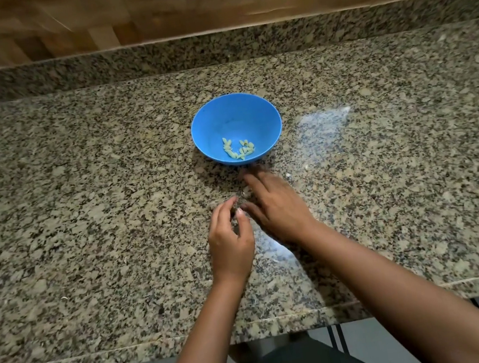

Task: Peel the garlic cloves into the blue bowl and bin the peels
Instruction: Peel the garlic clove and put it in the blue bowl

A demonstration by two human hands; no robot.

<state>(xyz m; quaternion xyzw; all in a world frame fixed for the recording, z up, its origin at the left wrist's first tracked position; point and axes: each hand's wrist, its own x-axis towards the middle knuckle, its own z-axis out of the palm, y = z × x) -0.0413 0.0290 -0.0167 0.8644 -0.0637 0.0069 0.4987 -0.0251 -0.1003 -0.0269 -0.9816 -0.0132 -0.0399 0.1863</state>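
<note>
Head view: blue bowl (pixel 206 117) on granite counter (pixel 79 206), peeled cloves (pixel 239 150) inside. Right hand (pixel 277 203) lies flat, fingers straight, just short of the bowl. Left hand (pixel 230 240) is cupped beside it, contents unclear. Judged step: gathering peels. Next: collect stray scraps (pixel 288 174), carry to bin, which is not in view.
</note>
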